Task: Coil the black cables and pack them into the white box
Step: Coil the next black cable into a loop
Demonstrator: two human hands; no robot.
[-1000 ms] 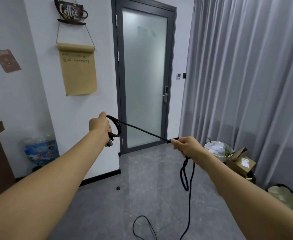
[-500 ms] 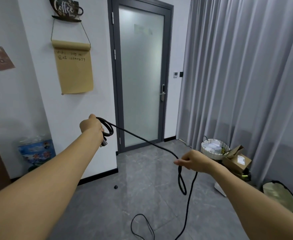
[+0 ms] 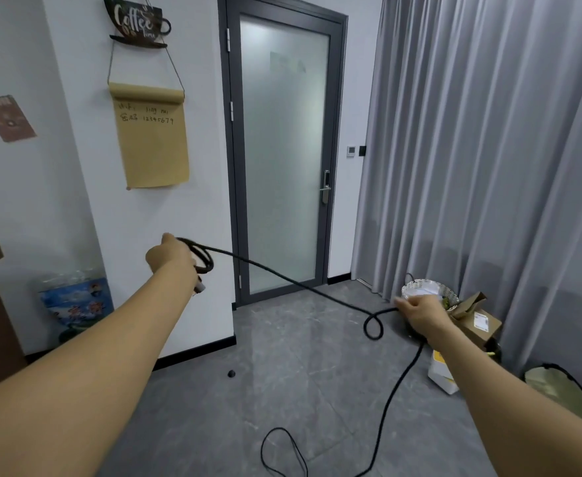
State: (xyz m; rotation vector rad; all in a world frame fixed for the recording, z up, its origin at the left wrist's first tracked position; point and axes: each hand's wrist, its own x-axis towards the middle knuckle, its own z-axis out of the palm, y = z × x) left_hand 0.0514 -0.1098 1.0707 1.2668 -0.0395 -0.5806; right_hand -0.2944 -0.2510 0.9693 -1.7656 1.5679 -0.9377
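My left hand (image 3: 171,258) is stretched out ahead and grips a small coil of the black cable (image 3: 293,282), with the plug end hanging below the fist. From the coil the cable sags to the right, makes a small loop, and passes through my right hand (image 3: 422,313), which holds it low on the right. Below that hand the cable drops to the floor and curls near the bottom edge. A white box (image 3: 442,375) stands on the floor behind my right forearm, partly hidden.
A frosted glass door (image 3: 282,156) is straight ahead, grey curtains (image 3: 489,149) on the right. A wicker basket (image 3: 427,290), a cardboard box (image 3: 478,321) and a bag (image 3: 558,387) sit by the curtains. A small black object (image 3: 231,373) lies on the grey floor.
My right hand has moved right and down, away from the left hand. The cable between the hands went from taut to sagging, and a small loop formed near the right hand.
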